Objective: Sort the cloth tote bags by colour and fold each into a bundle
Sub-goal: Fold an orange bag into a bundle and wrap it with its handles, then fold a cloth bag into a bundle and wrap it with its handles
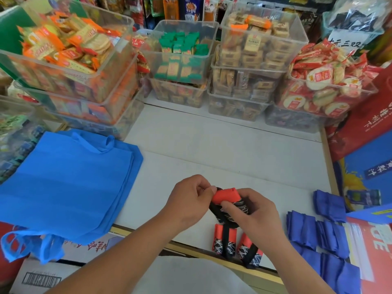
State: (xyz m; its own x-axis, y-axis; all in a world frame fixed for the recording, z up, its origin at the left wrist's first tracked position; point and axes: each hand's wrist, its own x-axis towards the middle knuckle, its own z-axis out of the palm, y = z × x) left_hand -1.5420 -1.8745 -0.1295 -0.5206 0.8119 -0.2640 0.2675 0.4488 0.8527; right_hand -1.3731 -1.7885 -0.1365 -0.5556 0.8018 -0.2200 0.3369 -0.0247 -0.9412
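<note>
At the left a flat stack of light-blue tote bags [70,183] lies unfolded, partly on the white desk [212,145] and hanging over its near edge. That colour looks sorted but not yet bundled. Toward the middle, the left hand [188,198] pinches one end of a red-and-black bag [227,195], which is rolled small and held just above the desk. The right hand [254,211] curls its fingers round the other side, with the thumb pressing on the patterned part. The step in hand looks like finishing this bundle — tucking or securing the black strap. Just below it, finished red-and-black bundles [218,233] lie side by side at the desk's near edge. The next move probably calls for a firm grip while the loose end goes in, then setting the bundle beside them. At the right lie dark-blue bundles [307,230] — well apart from the light-blue stack.
</note>
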